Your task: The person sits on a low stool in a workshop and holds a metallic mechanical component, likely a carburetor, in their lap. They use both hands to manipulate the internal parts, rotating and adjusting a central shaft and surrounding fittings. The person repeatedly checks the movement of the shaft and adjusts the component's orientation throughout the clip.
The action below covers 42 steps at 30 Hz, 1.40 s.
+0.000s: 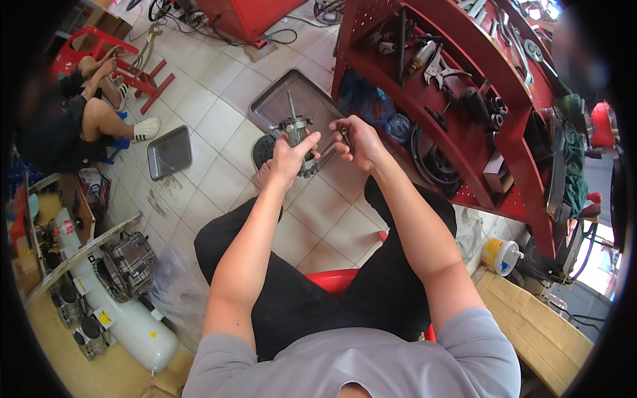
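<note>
My left hand (289, 159) is wrapped round a green-grey cylindrical metal part (295, 126). Flanged ends and small fittings show on the part, and a thin rod rises from its top. Close by on the right, my right hand (363, 144) is closed on a small dark metal piece (346, 136), held between thumb and fingers; its exact kind is too small to make out. The two hands are apart, above my knees. Beneath and beyond them, a large grey metal tray (310, 93) lies on the tiled floor.
To the right stands a red metal tool rack (458, 142) with pliers, wrenches and loose parts. A smaller tray (170, 152) lies left. Another person sits far left near a red plastic chair (99, 40). A white tank (126, 318) and a yellow-labelled bucket (501, 255) flank me.
</note>
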Each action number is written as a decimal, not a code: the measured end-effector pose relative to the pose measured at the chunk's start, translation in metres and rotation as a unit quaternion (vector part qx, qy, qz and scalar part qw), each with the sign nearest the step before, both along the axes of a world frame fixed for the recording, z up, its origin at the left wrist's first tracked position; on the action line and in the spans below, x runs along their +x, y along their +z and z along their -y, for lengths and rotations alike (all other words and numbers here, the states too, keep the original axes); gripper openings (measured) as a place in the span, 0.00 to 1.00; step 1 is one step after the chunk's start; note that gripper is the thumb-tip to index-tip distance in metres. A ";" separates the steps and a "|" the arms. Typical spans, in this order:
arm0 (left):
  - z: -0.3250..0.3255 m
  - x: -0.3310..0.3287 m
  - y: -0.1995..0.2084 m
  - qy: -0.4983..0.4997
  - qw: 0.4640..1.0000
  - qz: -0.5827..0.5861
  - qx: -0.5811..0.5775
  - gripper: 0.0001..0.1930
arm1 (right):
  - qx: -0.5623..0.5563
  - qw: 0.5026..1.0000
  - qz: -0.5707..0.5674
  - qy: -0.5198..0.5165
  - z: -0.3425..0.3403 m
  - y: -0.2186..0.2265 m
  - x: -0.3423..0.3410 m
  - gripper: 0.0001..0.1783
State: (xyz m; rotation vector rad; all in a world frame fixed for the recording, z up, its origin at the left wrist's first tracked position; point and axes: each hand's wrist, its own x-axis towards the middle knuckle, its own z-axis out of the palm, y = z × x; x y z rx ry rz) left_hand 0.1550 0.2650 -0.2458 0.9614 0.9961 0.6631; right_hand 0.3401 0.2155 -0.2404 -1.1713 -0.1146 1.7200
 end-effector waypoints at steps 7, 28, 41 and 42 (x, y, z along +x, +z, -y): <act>0.000 -0.006 -0.009 0.081 0.993 0.018 -0.089 0.12 | -0.127 0.974 0.151 0.109 0.027 -0.076 -0.028 0.14; -0.037 -0.013 -0.014 0.218 0.956 0.016 -0.196 0.12 | 0.012 0.774 0.558 0.300 -0.058 -0.353 -0.055 0.16; -0.051 -0.030 -0.004 0.235 0.951 0.036 -0.199 0.14 | -0.012 0.711 0.570 0.412 -0.050 -0.356 -0.066 0.14; -0.051 -0.030 -0.004 0.228 0.953 0.038 -0.198 0.13 | -0.010 0.701 0.571 0.428 -0.055 -0.345 -0.066 0.14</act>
